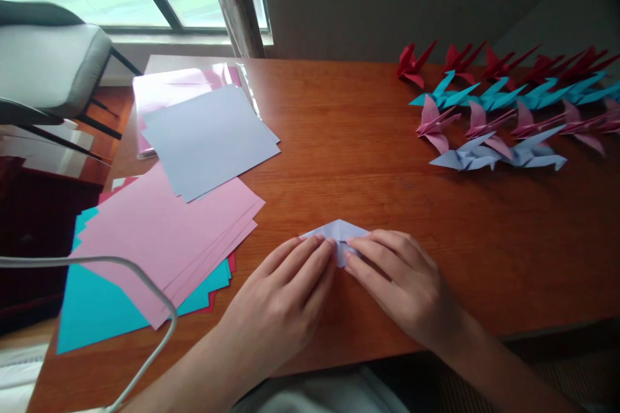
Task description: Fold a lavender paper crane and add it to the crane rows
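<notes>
A small folded piece of pale blue-grey origami paper (340, 230) lies on the wooden table in front of me, its top point facing away. My left hand (288, 290) presses on its left side, fingers bent and close together. From the right, my right hand (402, 284) pinches the other side with its fingertips near the centre fold. Both hands cover most of the paper's outer parts, and the thumbs are largely hidden. Between the fingertips a crease and a small lower flap show.
Grey sheets (213, 142), pink sheets (174, 232) and turquoise sheets (106, 310) lie at left, near a plastic packet (169, 84). A white cable (145, 281) crosses there. Rows of folded cranes, including red (411, 64) and grey-blue (465, 158) ones, stand at right. A chair (53, 64) is beyond.
</notes>
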`<state>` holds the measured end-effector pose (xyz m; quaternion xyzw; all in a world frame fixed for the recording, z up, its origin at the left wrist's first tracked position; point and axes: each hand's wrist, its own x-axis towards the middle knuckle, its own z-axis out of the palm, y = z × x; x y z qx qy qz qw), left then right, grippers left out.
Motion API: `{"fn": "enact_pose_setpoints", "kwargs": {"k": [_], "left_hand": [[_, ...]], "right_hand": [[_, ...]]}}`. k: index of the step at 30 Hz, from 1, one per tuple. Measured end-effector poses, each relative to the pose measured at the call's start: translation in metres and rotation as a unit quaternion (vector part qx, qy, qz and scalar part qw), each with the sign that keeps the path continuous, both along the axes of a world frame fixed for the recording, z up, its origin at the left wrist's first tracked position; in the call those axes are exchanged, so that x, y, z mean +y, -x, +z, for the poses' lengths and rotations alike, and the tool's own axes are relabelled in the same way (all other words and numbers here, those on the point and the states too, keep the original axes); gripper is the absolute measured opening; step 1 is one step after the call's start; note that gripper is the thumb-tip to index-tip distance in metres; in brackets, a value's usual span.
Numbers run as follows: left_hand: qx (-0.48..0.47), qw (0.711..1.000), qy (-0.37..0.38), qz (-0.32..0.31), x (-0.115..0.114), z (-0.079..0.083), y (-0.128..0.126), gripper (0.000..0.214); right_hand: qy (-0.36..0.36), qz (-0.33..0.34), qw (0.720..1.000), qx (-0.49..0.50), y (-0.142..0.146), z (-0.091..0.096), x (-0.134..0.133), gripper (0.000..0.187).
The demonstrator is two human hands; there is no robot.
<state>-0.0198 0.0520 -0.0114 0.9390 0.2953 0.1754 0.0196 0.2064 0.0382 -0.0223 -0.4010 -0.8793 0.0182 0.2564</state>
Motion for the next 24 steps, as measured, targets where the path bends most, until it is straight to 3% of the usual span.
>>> {"fn": "enact_pose_setpoints", "kwargs": {"k": [17, 24], "left_hand": [[-0.030, 0.999, 0.031, -0.001, 0.020, 0.009, -0.009, 0.038], [-0.034, 0.999, 0.038, 0.018, 0.019, 0.005, -0.009, 0.031]], "right_hand": [[-0.002, 0.043, 0.998, -0.036, -0.006, 0.004, 0.008, 0.014], [0.064, -0.006, 0.998, 0.023, 0.000, 0.001, 0.009, 0.012]]}}
